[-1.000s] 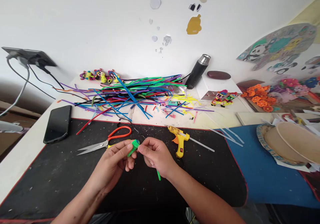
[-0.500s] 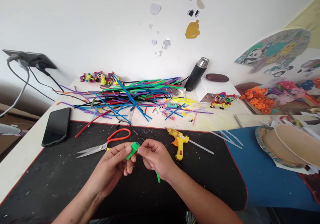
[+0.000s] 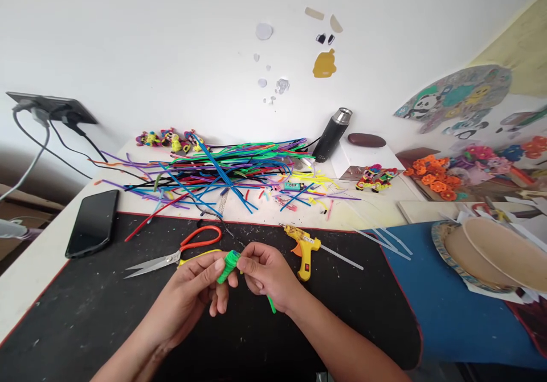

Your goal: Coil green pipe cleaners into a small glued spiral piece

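Observation:
Between thumb and fingers, my left hand (image 3: 194, 288) grips a green pipe cleaner coil (image 3: 228, 266), wound tightly into a small tilted tube. My right hand (image 3: 267, 274) is closed in a pinch right beside the coil's upper end. A loose green pipe cleaner tail (image 3: 272, 304) sticks out below my right palm; its stretch inside the fingers is hidden. Just behind my left hand lie scissors (image 3: 173, 257) with one orange and one yellow handle, partly covered by the hand. To the right of my hands rests a yellow hot glue gun (image 3: 304, 250) with a glue stick in its back.
Many coloured pipe cleaners (image 3: 231, 168) are heaped along the back. A phone (image 3: 93, 222) lies at left on the black mat (image 3: 128, 313)'s edge. A dark flask (image 3: 333, 134) stands by a white box (image 3: 363, 157); a bowl (image 3: 508, 251) is at far right.
The view has tilted slightly, so the scene sits a little lower. My hands keep nearly the same pose around the green coil, which is now a bit more upright.

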### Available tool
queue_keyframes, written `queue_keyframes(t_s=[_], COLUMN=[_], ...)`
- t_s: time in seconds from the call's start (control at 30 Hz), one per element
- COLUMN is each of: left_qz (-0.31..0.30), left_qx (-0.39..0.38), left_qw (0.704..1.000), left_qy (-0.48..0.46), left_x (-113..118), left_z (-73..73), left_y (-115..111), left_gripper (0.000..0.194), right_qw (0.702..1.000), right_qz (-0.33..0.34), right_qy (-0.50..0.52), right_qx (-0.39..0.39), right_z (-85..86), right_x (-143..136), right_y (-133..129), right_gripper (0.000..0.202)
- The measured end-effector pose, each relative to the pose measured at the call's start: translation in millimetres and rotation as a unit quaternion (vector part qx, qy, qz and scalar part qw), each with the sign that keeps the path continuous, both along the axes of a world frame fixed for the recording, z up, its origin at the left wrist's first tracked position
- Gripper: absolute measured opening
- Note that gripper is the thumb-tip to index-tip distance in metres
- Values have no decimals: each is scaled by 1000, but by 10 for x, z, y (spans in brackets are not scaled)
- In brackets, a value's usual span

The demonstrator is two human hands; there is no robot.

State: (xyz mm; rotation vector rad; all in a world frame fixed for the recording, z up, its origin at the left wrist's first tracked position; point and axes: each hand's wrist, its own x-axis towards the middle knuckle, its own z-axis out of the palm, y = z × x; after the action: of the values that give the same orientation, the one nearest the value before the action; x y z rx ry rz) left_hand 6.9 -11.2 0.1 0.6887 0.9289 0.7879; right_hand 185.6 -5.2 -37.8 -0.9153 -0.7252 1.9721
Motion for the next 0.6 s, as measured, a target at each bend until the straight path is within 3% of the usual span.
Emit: queue_keyframes(t_s=[0.6], left_qz=[-66], left_qx=[-40], left_qw=[997], left_qy=[-15], left_x=[-64], left_z=[21], left_y=[19], left_gripper=[45], right_qw=[999], right_qz=[18], right_qy=[30], right_qx=[31], right_z=[20], right_x=[34], right_y=[5], right_gripper=[42])
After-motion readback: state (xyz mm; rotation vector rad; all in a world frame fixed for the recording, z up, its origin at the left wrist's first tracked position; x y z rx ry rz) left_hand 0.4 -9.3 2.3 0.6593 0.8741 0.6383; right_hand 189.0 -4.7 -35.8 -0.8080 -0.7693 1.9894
